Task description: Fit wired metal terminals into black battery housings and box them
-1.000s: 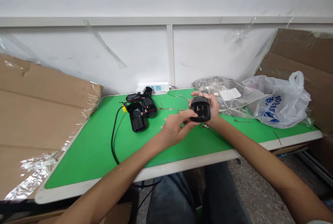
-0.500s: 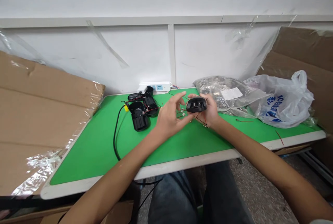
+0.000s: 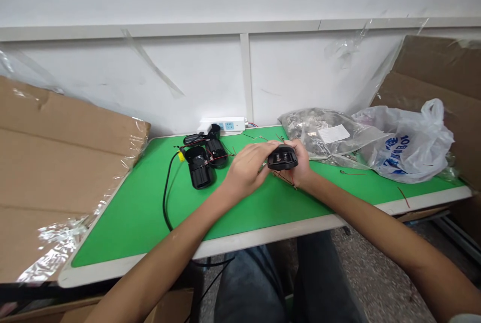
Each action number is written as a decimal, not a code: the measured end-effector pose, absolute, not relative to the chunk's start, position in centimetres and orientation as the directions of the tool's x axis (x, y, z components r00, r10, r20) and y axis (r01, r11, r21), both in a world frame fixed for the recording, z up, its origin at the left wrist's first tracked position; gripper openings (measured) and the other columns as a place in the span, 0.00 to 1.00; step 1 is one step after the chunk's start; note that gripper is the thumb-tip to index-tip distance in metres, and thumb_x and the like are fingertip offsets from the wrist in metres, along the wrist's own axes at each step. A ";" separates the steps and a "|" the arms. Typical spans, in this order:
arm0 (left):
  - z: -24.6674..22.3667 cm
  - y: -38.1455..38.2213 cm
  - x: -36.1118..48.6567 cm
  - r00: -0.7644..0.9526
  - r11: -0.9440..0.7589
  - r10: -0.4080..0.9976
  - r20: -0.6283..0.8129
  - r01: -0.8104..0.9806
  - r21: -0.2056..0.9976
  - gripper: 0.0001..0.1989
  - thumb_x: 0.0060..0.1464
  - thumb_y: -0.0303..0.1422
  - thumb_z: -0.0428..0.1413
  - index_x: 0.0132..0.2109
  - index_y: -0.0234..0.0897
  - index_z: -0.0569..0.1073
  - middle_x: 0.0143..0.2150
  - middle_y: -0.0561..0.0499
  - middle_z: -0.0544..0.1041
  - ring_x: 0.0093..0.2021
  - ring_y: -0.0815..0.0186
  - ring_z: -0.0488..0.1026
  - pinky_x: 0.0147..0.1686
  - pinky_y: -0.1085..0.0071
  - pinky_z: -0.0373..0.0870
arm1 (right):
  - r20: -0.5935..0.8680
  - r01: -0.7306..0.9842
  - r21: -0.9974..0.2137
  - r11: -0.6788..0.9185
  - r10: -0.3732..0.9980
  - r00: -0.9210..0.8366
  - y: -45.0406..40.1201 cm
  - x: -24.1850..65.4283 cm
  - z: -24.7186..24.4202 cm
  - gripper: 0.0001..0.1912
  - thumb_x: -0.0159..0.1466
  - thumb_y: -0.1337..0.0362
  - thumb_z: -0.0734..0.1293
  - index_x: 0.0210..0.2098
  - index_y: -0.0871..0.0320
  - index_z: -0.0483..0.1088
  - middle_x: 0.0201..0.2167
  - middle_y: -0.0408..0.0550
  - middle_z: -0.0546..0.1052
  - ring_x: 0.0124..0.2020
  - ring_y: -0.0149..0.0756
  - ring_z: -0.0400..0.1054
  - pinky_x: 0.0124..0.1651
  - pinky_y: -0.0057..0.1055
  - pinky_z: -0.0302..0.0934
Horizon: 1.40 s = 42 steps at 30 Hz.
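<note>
While the right hand [image 3: 300, 165] is closed around its right side, the black housing [image 3: 282, 157] is held above the green tabletop [image 3: 143, 228], nearer the person than the power strip [image 3: 235, 125] and to its right. The left hand [image 3: 246, 168] lies at the housing's left end, its fingers bent and close together; whether they pinch the housing or only rest against it, I cannot tell. Two round-ended hollows show in the housing, facing the person, and thin red and black wires [image 3: 284, 179] dangle beneath it, also in front of the power strip and to the right. Left of the power strip and nearer the person, three more black housings [image 3: 201, 173] sit in a cluster, with a black cable [image 3: 165, 203] curving down beside them and a yellow tag [image 3: 181, 155] near its upper end. To the right of the power strip lies a clear bag [image 3: 311, 137] of small metal pieces bearing a white label [image 3: 334, 133], and farther right, a white plastic bag [image 3: 409, 145] printed in blue.
</note>
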<state>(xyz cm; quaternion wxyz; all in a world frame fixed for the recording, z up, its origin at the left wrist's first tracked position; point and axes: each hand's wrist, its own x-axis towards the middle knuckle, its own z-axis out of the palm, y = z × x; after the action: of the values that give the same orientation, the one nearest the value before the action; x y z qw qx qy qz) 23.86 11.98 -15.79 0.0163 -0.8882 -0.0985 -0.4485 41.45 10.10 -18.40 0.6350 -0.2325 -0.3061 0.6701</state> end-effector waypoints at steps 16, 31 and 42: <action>-16.2 12.3 24.1 0.563 -0.979 0.196 0.803 0.159 0.128 0.27 0.65 0.28 0.57 0.69 0.41 0.67 0.61 0.40 0.79 0.62 0.56 0.77 0.60 0.56 0.75 | 0.174 -0.642 -0.742 0.192 0.980 0.093 10.1 41.5 -17.9 0.16 0.57 0.51 0.67 0.36 0.55 0.75 0.33 0.47 0.78 0.37 0.41 0.73 0.38 0.35 0.72; -17.3 13.3 24.3 0.495 -0.882 0.471 0.730 0.272 0.385 0.31 0.62 0.34 0.64 0.70 0.39 0.69 0.62 0.40 0.79 0.59 0.56 0.80 0.61 0.52 0.77 | 0.747 0.181 -0.651 0.737 0.580 0.326 9.4 47.9 -16.7 0.25 0.56 0.53 0.76 0.51 0.46 0.69 0.45 0.47 0.74 0.48 0.44 0.76 0.56 0.47 0.72; -17.6 14.5 23.7 0.553 -0.860 0.508 0.661 0.372 0.350 0.33 0.66 0.38 0.61 0.74 0.40 0.63 0.67 0.40 0.75 0.63 0.54 0.77 0.61 0.56 0.76 | 0.726 0.317 -0.687 0.654 0.637 0.259 7.3 45.7 -15.9 0.30 0.51 0.57 0.81 0.51 0.47 0.72 0.51 0.52 0.76 0.56 0.53 0.72 0.66 0.53 0.68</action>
<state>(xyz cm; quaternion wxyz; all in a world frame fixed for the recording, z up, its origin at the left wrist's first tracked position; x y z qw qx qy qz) 23.72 14.52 -17.58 -0.0846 -0.8771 -0.2510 -0.4007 45.70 7.34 -15.88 0.6855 -0.3993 -0.5975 0.1165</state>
